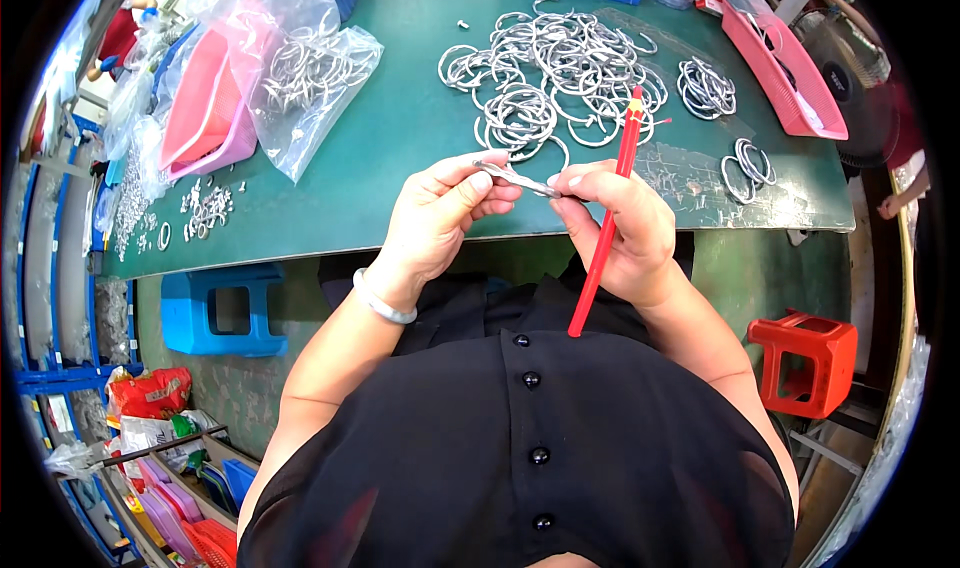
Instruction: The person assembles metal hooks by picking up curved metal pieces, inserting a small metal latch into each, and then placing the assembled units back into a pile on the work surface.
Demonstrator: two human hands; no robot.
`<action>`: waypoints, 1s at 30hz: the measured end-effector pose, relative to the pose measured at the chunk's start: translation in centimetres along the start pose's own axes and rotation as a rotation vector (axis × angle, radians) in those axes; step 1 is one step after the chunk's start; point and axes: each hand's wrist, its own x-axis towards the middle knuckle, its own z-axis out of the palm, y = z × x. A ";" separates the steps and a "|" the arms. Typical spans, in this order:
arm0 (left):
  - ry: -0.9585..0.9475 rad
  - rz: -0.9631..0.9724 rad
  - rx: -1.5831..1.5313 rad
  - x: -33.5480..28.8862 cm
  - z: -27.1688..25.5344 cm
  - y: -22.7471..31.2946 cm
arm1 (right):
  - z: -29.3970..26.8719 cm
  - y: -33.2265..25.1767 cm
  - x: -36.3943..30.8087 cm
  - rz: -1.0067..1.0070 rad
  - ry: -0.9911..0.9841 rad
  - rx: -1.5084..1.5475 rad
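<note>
Green worktop [400, 138] is filling the upper half of the frame. Upper left on it: clear plastic bags [300, 68] are lying there, one over a pink tray [205, 118], one holding metal rings. Upper right edge: a second pink tray [785, 68] is sitting tilted. Upper centre: a big loose pile of metal rings [560, 68] is spreading out, with two smaller ring bundles [745, 163] sitting to its right. Lower left: a blue stool [222, 313] is standing under the worktop edge; lower right: a red stool [805, 358].

Frame centre, just below the worktop's near edge: your left hand [440, 218] is pinching the left end of a small metal piece [515, 177] between thumb and forefinger. Your right hand [620, 233] is gripping its other end with the fingertips and is also clamping a red stick tool [605, 223], which is running diagonally from the ring pile down to your chest. Neither hand is open. Small screws [205, 208] are lying scattered at the worktop's left edge.
</note>
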 end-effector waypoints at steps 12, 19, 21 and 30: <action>-0.006 -0.166 -0.163 0.2 0.0 -0.9 | 0.4 -1.1 0.6 0.132 -0.020 0.100; -0.038 -0.193 -0.225 0.2 -0.2 -1.5 | 0.8 -1.2 0.8 0.154 -0.021 0.105; -0.032 -0.193 -0.210 0.1 -0.2 -1.4 | 0.8 -1.3 0.7 0.187 -0.013 0.137; 0.080 0.361 0.370 -0.7 0.4 0.1 | -0.1 0.7 -0.9 0.429 0.034 0.297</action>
